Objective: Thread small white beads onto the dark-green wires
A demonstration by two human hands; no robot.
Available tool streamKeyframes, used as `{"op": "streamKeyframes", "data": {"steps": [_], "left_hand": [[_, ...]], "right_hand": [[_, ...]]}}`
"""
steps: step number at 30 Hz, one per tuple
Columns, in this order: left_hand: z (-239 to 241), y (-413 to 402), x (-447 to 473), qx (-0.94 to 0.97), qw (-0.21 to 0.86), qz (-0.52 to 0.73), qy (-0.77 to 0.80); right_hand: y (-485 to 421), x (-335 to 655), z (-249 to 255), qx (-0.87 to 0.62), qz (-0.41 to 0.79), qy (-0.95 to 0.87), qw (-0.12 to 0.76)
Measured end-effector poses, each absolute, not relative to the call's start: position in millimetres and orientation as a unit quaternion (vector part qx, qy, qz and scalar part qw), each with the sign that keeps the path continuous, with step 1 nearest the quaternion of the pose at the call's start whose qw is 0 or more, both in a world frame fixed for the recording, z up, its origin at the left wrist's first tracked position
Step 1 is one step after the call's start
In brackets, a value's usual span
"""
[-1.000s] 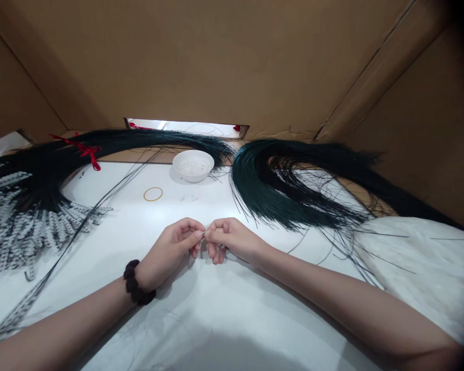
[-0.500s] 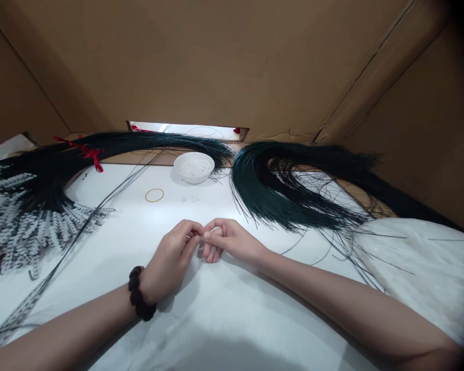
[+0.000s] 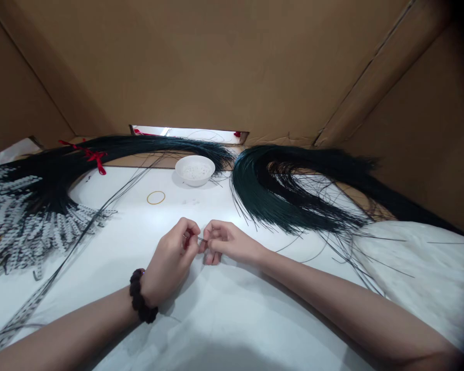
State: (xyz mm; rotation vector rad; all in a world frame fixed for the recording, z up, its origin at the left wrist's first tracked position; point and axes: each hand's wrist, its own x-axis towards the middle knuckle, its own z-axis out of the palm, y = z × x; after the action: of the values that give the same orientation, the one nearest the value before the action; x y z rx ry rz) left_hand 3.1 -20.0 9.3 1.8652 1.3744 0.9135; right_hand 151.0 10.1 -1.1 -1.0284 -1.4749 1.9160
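Note:
My left hand (image 3: 174, 257) and my right hand (image 3: 226, 242) meet fingertip to fingertip over the white table (image 3: 224, 319). Both are pinched on a thin dark wire strand (image 3: 202, 240) that shows between the fingertips. Whether a bead sits on the strand is too small to tell. A dark beaded bracelet (image 3: 141, 303) circles my left wrist. A small white bowl (image 3: 195, 169) with tiny pale beads stands beyond the hands.
A fanned bundle of dark green wires (image 3: 294, 190) lies at the right. Another dark bundle tied with a red ribbon (image 3: 95, 157) lies at the left, over finished white-beaded strands (image 3: 27, 226). A yellow rubber band (image 3: 155, 197) lies near the bowl. Cardboard walls (image 3: 224, 67) enclose the table.
My left hand has slid slightly right and turned, its fingers now curled more over the strand. The right hand's fingers have tucked lower. The view has tilted a little.

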Motion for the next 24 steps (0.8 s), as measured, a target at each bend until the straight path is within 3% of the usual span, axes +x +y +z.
{"op": "streamKeyframes", "data": {"steps": [6, 12, 24], "left_hand": [[8.3, -15.1, 2.4, 0.726, 0.308, 0.329, 0.519], [-0.3, 22.5, -15.9, 0.784, 0.063, 0.238, 0.57], [0.6, 58.4, 4.9, 0.831, -0.017, 0.164, 0.531]], "right_hand": [[10.9, 151.9, -0.8, -0.397, 0.695, -0.529, 0.283], [12.2, 155.5, -0.5, -0.419, 0.691, -0.491, 0.323], [25.1, 159.4, -7.3, -0.424, 0.686, -0.461, 0.37]]}}
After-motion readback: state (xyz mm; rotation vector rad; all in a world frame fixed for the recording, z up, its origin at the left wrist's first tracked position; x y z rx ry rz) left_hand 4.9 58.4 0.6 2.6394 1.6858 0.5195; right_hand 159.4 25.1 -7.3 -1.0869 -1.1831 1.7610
